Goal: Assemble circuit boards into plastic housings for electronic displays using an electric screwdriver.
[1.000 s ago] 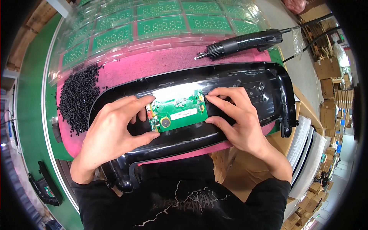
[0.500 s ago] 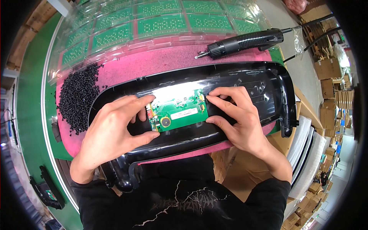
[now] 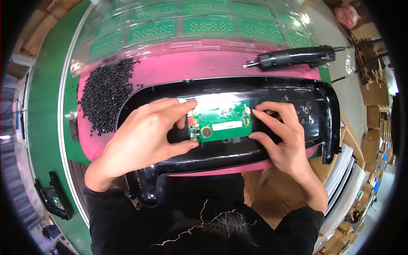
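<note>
A green circuit board (image 3: 227,133) with a round black part and a white label lies over the hollow of a long black plastic housing (image 3: 204,157). My left hand (image 3: 148,134) pinches the board's left edge, thumb at the near corner and fingertips at the far one. At the opposite edge, the thumb and fingers of my right hand (image 3: 282,131) grip the right side. Both hands are closed around the board, which looks roughly level. Whether its underside touches the housing floor is hidden.
A heap of small black screws (image 3: 106,97) lies left on the pink mat (image 3: 182,63). A black electric screwdriver (image 3: 297,58) rests behind the housing at the right. Clear trays of green boards (image 3: 208,25) stand at the back. Another black housing (image 3: 54,197) sits far left.
The whole view has shifted, so the bench appears farther right. Both hands keep their grip on the board, which sits slightly farther right over the housing and looks less tilted.
</note>
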Demonstrator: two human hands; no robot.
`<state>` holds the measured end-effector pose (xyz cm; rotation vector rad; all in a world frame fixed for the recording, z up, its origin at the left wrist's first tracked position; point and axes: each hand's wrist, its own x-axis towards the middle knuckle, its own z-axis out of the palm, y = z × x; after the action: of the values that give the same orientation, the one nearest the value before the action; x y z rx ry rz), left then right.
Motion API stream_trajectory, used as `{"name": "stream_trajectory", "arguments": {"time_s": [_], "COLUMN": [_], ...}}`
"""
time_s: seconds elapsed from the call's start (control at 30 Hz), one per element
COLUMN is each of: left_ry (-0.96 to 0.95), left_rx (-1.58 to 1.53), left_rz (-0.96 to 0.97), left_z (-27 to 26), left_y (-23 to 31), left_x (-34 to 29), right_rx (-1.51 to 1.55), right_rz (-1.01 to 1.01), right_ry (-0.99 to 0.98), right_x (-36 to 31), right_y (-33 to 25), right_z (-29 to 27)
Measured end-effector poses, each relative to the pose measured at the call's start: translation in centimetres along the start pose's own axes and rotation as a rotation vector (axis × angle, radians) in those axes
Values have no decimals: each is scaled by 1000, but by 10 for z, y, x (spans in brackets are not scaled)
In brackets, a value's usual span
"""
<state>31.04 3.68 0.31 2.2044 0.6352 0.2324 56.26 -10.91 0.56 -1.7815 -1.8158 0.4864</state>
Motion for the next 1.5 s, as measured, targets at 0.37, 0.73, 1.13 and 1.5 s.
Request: {"name": "stream_trajectory", "arguments": {"time_s": [0.37, 0.73, 1.13, 1.5], "left_ry": [24, 28, 449, 514], "left_rx": [36, -10, 494, 502], "left_rz": [60, 78, -180, -176], "left_z": [-1, -5, -58, -46], "left_y": [-6, -9, -59, -60], "left_x": [-1, -10, -25, -12], "right_rx": [-15, -69, 378, 1056], "right_rz": [-8, 76, 599, 101], "right_ry": [-8, -193, 288, 284], "right_x": [6, 4, 77, 124], "right_y": [-1, -22, 82, 0], "right_z": [3, -26, -110, -27]}}
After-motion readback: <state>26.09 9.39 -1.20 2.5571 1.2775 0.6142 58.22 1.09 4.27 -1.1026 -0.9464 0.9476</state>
